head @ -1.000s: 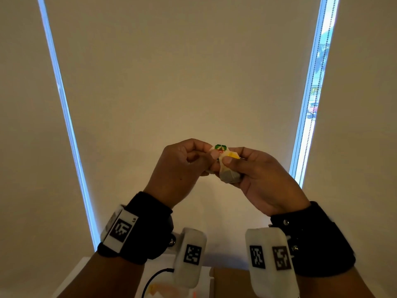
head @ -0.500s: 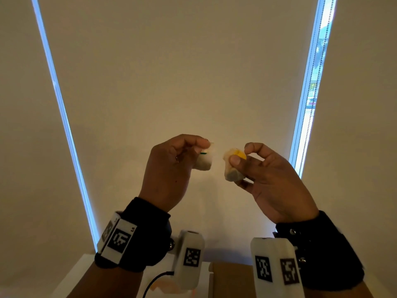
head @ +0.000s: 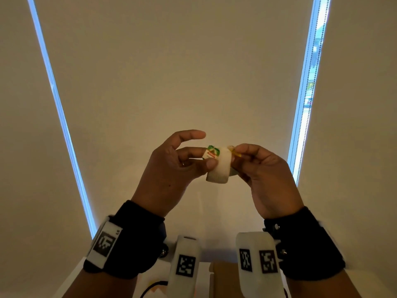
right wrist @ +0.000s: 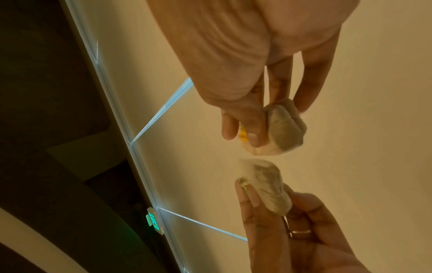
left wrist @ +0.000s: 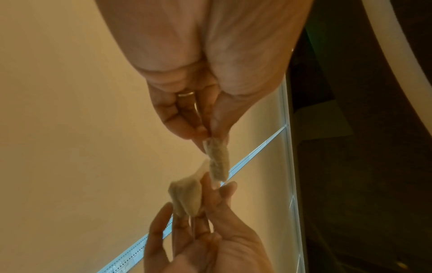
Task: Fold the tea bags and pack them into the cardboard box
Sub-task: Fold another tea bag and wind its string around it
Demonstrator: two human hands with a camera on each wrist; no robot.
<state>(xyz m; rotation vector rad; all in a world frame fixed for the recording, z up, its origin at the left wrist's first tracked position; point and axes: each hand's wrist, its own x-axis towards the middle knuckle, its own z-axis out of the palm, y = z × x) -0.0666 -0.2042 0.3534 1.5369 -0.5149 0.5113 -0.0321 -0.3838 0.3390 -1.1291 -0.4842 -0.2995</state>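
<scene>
Both hands are raised in front of a window blind, each with a small white tea bag. My left hand [head: 206,158] pinches one tea bag [head: 219,168] between thumb and middle finger, its green and red tag [head: 212,152] on top; the index finger sticks out above it. My right hand [head: 236,155] pinches the other bag, mostly hidden behind the first, with its yellow tag [head: 238,155] showing. In the left wrist view the left bag [left wrist: 217,162] nearly touches the right bag [left wrist: 187,195]. The right wrist view shows the right bag [right wrist: 284,129] above the left bag [right wrist: 264,184].
The brown cardboard box [head: 223,276] shows at the bottom edge between my wrists, on a white table [head: 73,278]. A black cable [head: 150,289] lies on the table by the left wrist. Bright window strips run down both sides of the blind.
Half a second ago the hands were apart, each holding its own tea bag. They have come back together, the bags now overlap, and the left index finger has lifted.
</scene>
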